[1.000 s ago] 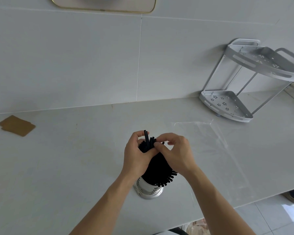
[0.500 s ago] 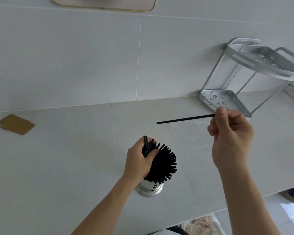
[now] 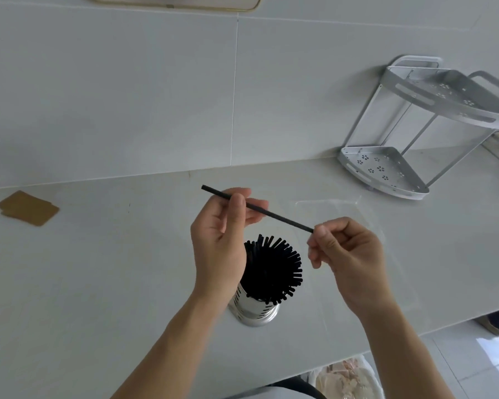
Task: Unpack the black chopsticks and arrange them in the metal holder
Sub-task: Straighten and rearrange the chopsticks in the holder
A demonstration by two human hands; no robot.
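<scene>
Single chopstick (image 3: 257, 208): one black stick held up in the air above the holder, lying nearly level but sloping down toward the right, both hands on it.

Left hand (image 3: 219, 240): thumb and fingers pinched on the stick a bit in from its left end, so a short bit pokes out past the thumb. The palm sits right in front of the holder's left side and hides part of it.

Right hand (image 3: 346, 254): fingertips pressed together on the very right end of the stick, other fingers curled in. It's just right of the holder, not touching it.

Metal holder (image 3: 255, 308): shiny cylinder with slots in the wall, standing upright on the worktop between the two forearms.

What's in it: packed with black chopsticks (image 3: 274, 269), ends up, fanning out over the rim mostly to the right.

Worktop (image 3: 98, 283): pale grey, glossy, runs to a tiled wall at the back.

Clear plastic wrapper (image 3: 355, 226): looks like one, lying flat on the worktop under and behind the right hand; hard to make out its edges.

Corner rack (image 3: 386, 171): silver, two tiers, back right against the wall, both shelves look bare.

Brown cards (image 3: 28, 208): a couple of cardboard-looking pieces, stacked, far left, well apart from everything.
</scene>
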